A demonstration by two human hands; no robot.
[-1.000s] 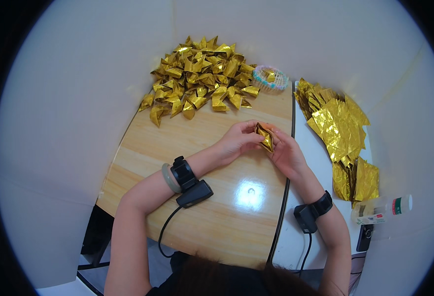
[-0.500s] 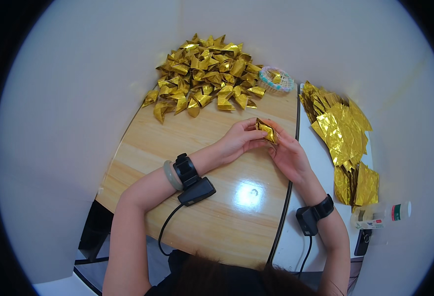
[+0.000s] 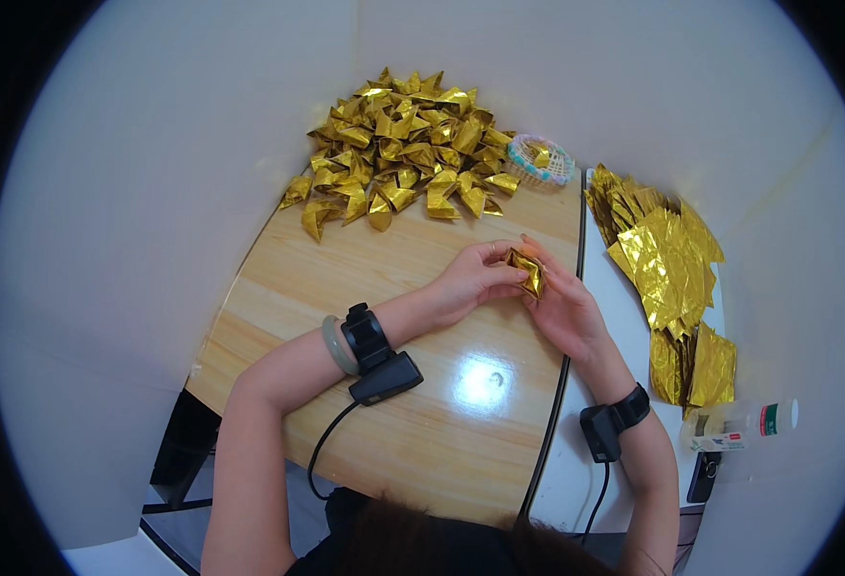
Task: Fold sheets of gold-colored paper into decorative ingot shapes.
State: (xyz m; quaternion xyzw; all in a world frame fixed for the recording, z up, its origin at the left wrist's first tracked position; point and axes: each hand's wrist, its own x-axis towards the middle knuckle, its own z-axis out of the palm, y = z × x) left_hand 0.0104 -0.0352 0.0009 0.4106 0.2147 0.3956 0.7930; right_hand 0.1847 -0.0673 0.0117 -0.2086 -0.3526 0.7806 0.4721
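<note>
Above the right part of the wooden table (image 3: 365,288), a small gold foil paper ingot (image 3: 531,276) with pointed ends is held between both hands. My left hand (image 3: 470,284) pinches its left side, thumb laid over the front. From the right, my right hand (image 3: 570,309) cups the ingot, its fingers lying along the far edge and its thumb close underneath. Part of the ingot is hidden by the fingers. Beyond the hands lies a heap of folded gold paper ingots (image 3: 403,144).
Right of the heap stands a small woven basket (image 3: 543,175) with a gold piece inside. Flat gold foil sheets (image 3: 667,274) lie stacked on the white table (image 3: 576,480). A clear bottle (image 3: 729,422) and a black phone (image 3: 704,476) are at the right edge. Cabled black devices are strapped to both wrists.
The ingot has turned between my fingers and sits slightly nearer to me. My right fingers have straightened a little along its far side.
</note>
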